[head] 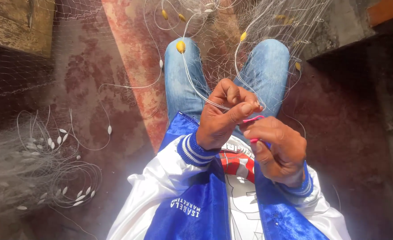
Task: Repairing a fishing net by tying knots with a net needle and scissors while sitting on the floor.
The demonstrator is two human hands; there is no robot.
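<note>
From up here I look straight down my own lap, and both hands meet just above my knees. My left hand (223,113) is raised with the wrist bent, its back toward me, fingers curled inward and the thumb pressed against the forefinger, pinched on a thin white cord (196,91) that runs up and away over my left thigh. My right hand (278,151) sits just below and beside it, nearly touching, knuckles up, fingers folded shut around a slim pink netting needle (253,119) whose tip pokes out toward the left thumb; the rest of the tool is hidden inside the fist. The cord belongs to a fine, pale fishing net (232,49) draped over my jeans (183,84) and spreading ahead across the worn red floor (129,58). Small yellow floats (181,46) are strung along the cord near my knees. To my left, well apart from the hands, a second heap of net (32,173) lies bunched on the floor, with white oval floats (63,138) scattered through its loops. I see no bowl, box or basket holding anything; the netting lies loose on the ground and on my legs. My sleeves are white satin with blue striped cuffs (194,151), the blue jacket front open below the hands.
</note>
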